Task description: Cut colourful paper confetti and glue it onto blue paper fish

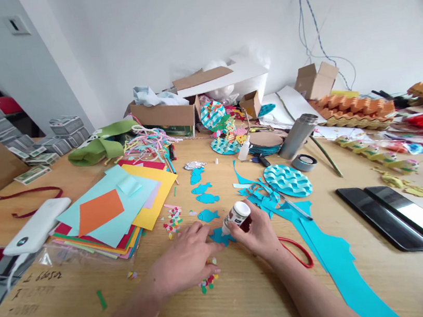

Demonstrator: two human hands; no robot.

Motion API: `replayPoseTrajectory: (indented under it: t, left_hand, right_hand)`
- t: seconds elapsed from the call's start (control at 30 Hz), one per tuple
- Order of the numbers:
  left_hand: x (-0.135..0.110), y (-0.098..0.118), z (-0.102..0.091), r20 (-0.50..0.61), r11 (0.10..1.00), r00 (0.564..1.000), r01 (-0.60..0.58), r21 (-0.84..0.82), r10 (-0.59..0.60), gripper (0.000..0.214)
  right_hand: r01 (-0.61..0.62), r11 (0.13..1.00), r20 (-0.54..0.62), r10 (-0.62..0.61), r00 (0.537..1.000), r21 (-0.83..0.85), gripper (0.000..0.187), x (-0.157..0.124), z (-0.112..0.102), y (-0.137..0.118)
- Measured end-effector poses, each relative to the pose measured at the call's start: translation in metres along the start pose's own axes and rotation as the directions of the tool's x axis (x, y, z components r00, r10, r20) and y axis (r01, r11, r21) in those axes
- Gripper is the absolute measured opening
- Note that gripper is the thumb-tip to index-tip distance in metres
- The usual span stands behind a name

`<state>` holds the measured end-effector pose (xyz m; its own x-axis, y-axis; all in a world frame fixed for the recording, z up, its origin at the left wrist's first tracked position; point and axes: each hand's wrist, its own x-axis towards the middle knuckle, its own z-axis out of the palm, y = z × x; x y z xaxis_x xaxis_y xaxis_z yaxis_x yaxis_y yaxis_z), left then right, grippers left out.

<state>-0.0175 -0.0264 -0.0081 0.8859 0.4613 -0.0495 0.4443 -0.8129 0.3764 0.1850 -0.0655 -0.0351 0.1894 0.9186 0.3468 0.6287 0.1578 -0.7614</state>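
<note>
My right hand [259, 235] is wrapped round a small white glue bottle [238, 213] with a printed label. The bottle is tilted, its lower end down at a blue paper fish [219, 237]. My left hand [186, 256] lies palm down on the table, fingers stretched out, with the fingertips at the fish's left edge. Beyond the hands, more blue fish cut-outs [208, 215] lie in a column. Small coloured paper dots [209, 283] are scattered by my left hand, and another pile of dots [173, 220] lies farther up. Red-handled scissors [298, 251] lie beside my right wrist, partly hidden.
A stack of coloured paper [101, 216] and a white power bank [37, 226] are at left. Blue paper scraps [326, 247], a wavy blue oval [287, 180], tape [304, 162], a steel flask [298, 136] and two black phones [385, 218] lie at right. Boxes [164, 114] line the wall.
</note>
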Motion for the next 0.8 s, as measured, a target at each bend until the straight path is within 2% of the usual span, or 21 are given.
replayPoseTrajectory:
  t: [0.8]
  left_hand:
    - [-0.0010, 0.0016, -0.0009, -0.014, 1.000, 1.000, 0.001, -0.015, -0.001, 0.031]
  right_hand:
    - [0.011, 1.000, 0.006, -0.011, 1.000, -0.020, 0.015, -0.0001, -0.0012, -0.0005]
